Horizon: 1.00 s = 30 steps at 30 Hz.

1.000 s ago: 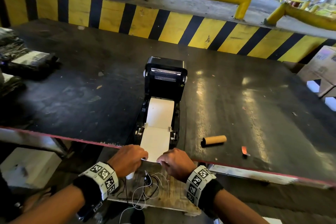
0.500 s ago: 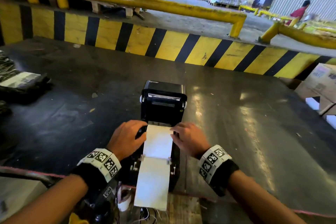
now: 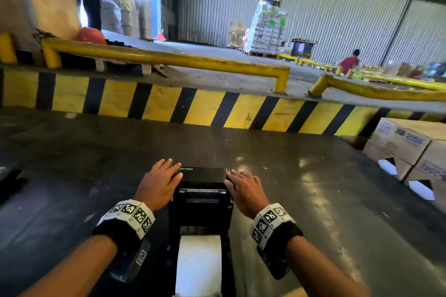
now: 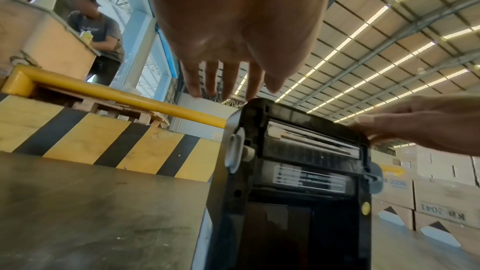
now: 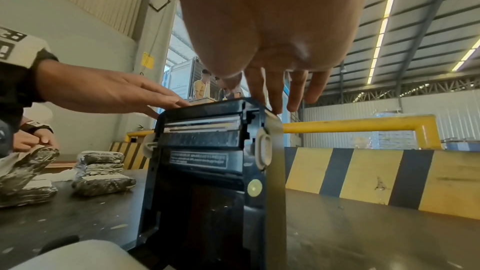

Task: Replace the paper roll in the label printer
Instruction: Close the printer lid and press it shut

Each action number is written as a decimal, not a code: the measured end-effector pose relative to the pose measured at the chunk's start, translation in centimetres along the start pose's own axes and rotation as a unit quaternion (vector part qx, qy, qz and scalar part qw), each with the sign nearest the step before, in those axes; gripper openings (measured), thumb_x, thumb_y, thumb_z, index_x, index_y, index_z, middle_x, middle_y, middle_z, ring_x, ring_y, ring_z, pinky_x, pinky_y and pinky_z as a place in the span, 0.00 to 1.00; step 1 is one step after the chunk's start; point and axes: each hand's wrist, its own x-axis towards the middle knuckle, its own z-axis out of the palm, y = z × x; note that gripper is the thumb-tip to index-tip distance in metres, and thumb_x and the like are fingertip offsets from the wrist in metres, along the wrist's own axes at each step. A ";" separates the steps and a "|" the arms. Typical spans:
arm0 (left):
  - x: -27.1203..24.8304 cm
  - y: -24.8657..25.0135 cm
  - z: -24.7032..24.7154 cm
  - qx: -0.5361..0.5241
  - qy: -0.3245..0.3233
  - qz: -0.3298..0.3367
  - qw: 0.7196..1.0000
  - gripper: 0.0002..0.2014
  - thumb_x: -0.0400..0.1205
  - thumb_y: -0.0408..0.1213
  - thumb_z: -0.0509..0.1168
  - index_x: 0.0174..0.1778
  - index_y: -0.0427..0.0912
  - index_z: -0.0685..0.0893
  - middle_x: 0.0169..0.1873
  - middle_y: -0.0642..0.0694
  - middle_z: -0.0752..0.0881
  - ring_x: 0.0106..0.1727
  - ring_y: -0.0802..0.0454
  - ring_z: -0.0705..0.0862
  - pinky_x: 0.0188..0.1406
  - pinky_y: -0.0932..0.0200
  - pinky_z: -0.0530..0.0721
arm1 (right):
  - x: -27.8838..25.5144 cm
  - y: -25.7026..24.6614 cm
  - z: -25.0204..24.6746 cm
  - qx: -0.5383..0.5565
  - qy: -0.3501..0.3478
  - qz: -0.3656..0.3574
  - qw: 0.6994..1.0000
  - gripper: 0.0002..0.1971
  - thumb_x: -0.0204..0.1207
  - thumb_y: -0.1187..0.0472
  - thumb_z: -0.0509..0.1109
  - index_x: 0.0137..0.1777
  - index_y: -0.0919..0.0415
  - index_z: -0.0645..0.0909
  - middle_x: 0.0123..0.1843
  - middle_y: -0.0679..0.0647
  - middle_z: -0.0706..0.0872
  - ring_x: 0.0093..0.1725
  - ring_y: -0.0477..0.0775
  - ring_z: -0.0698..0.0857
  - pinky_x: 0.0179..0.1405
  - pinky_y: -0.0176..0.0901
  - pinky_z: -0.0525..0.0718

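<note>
On the dark table (image 3: 72, 176), wrapped bundles (image 5: 101, 174) lie far to the left, and the left hand (image 3: 158, 183) reaches with straight, spread fingers to the left top edge of the printer's raised lid (image 3: 202, 176), holding nothing. The printer (image 3: 201, 219) stands open at the table's near edge, with the white paper (image 3: 199, 263) running from its bay toward the person. The right hand (image 3: 243, 188) lies flat and open, fingertips touching the lid's right top corner, and cardboard boxes (image 3: 410, 149) stand at the far right.
</note>
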 end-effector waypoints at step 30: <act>-22.3 -1.2 5.6 -0.103 0.006 0.056 0.993 0.34 0.71 0.70 0.54 0.58 0.47 0.85 0.63 0.52 0.80 0.66 0.66 0.69 0.67 0.59 0.74 | -20.8 0.4 7.3 0.204 -0.027 -0.042 0.978 0.31 0.66 0.48 0.78 0.67 0.56 0.74 0.74 0.53 0.69 0.66 0.49 0.78 0.64 0.44 0.82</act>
